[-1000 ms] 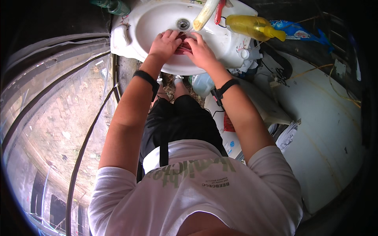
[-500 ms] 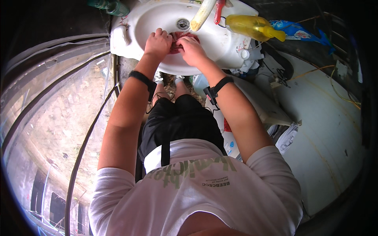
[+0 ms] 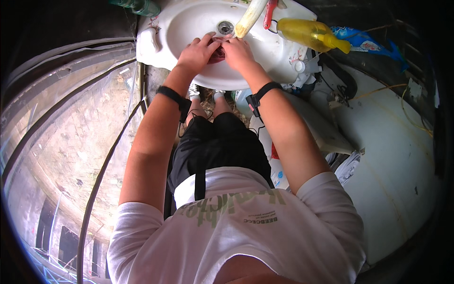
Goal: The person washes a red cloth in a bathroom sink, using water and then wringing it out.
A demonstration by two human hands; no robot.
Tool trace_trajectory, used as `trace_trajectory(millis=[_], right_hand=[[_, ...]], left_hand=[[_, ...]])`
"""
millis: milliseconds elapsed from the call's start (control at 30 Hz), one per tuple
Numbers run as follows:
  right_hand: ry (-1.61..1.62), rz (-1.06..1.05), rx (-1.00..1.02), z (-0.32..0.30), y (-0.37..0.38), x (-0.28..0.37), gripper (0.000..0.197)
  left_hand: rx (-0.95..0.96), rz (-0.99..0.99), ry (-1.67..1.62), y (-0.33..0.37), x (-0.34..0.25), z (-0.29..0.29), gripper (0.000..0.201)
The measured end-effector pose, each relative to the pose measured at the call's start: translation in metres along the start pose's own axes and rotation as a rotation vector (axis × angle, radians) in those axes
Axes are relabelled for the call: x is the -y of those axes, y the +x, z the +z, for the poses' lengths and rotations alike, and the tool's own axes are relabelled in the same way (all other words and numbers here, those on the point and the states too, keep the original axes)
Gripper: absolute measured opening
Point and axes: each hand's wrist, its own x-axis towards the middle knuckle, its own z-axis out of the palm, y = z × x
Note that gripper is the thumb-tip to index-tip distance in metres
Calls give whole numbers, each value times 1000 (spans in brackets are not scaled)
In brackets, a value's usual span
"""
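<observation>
Head view: left hand and right hand are both pinching a small dark-red piece over the white sink, just below its drain. Looking wet, soft, likely slippery; gripping at edges.

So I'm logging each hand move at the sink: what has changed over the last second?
Little. Both hands drew slightly closer together over the small dark red thing in the white sink; the left hand and right hand keep pinching it between them, nothing let go. The yellow spray bottle, the red-handled tool and the pale bottle on the rim stayed put.
</observation>
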Motion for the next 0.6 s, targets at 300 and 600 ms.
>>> trace_trajectory(millis=[300, 600], right_hand=[[351, 547, -121, 13, 3, -8, 63], [324, 402, -123, 22, 26, -20, 55]], left_hand=[[177, -13, 6, -21, -2, -7, 51], [374, 69, -6, -52, -27, -8, 71]])
